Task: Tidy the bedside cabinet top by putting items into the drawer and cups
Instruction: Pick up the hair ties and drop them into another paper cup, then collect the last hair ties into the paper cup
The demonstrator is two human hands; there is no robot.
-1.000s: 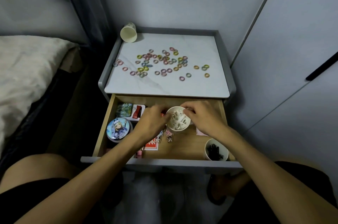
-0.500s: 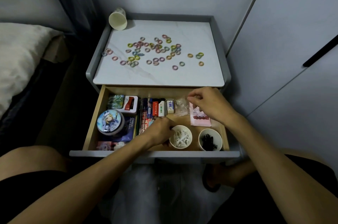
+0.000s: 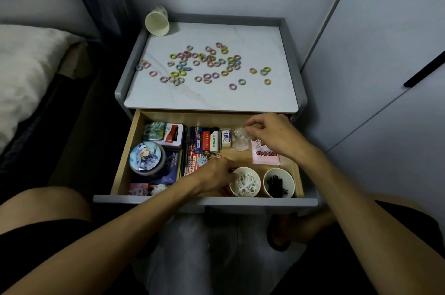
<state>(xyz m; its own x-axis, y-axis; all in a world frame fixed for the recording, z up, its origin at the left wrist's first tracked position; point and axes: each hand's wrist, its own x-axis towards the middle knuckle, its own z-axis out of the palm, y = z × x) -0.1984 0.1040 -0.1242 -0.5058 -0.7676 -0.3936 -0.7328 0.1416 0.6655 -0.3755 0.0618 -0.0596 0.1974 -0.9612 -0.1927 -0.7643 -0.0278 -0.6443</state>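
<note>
Several small coloured hair rings (image 3: 207, 63) lie scattered on the white cabinet top (image 3: 216, 99). An empty paper cup (image 3: 157, 23) lies tipped at its back left corner. The drawer (image 3: 204, 201) below is pulled out. At its front right stand a cup of white pieces (image 3: 245, 185) and a cup of black pieces (image 3: 278, 184). My left hand (image 3: 215, 175) grips the white-piece cup from its left side. Farther back in the drawer, my right hand (image 3: 272, 134) pinches the corner of a clear plastic bag (image 3: 237, 141).
The drawer also holds a round picture tin (image 3: 147, 157), a small box with a red item (image 3: 172, 134), pens and lighters (image 3: 204, 143), an eraser (image 3: 225, 138) and a pink packet (image 3: 265, 156). A bed (image 3: 26, 73) lies left, a wardrobe door (image 3: 385, 65) right.
The cup of white pieces went from held above the drawer to standing at its front beside the black-piece cup. My right hand left the cup and moved to the clear bag.
</note>
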